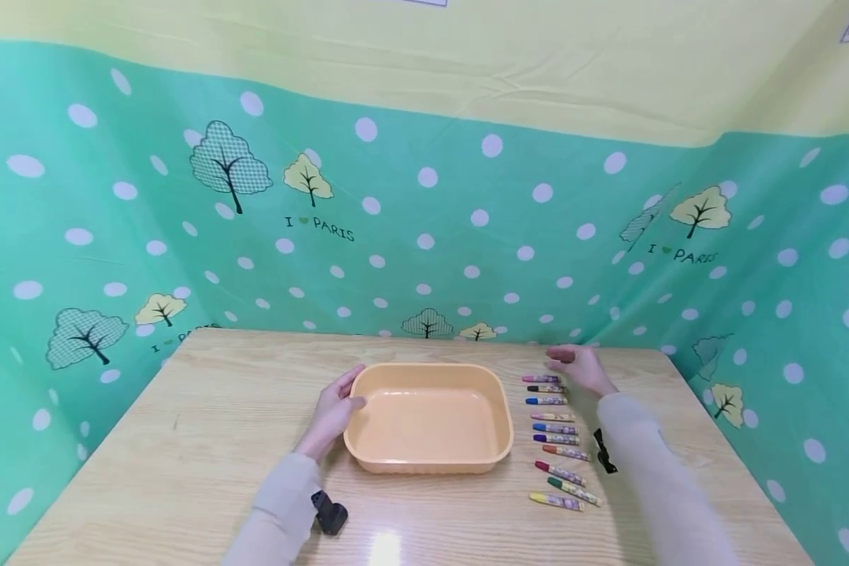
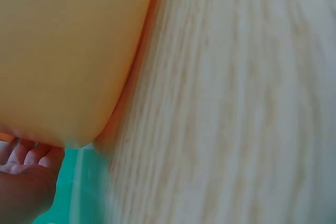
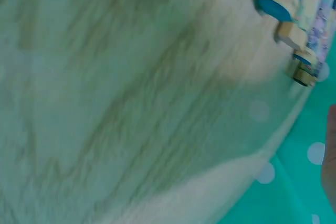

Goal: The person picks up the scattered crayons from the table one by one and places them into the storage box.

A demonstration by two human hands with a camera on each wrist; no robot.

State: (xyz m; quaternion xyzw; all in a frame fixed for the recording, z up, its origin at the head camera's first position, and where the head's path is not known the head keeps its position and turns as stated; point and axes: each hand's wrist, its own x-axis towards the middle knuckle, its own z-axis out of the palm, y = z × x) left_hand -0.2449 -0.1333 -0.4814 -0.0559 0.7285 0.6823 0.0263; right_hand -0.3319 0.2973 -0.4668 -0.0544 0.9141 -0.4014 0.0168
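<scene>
My left hand (image 1: 334, 410) grips the left rim of a peach plastic tub (image 1: 428, 424), thumb over the edge and fingers along the outside. The left wrist view shows the tub's outer wall (image 2: 68, 56) with my fingers against it. Right of the tub, several crayons in printed wrappers lie in a column, from a pink crayon (image 1: 541, 379) and a black crayon (image 1: 546, 389) at the far end to a yellow crayon (image 1: 556, 501) nearest me. My right hand (image 1: 583, 369) hovers just beyond the pink crayon, fingers loosely bent, nothing visible in them.
The wooden table (image 1: 184, 440) carries the tub and crayons. A green dotted curtain (image 1: 424, 236) with printed trees hangs along its back and sides. Black straps with small devices sit at both wrists.
</scene>
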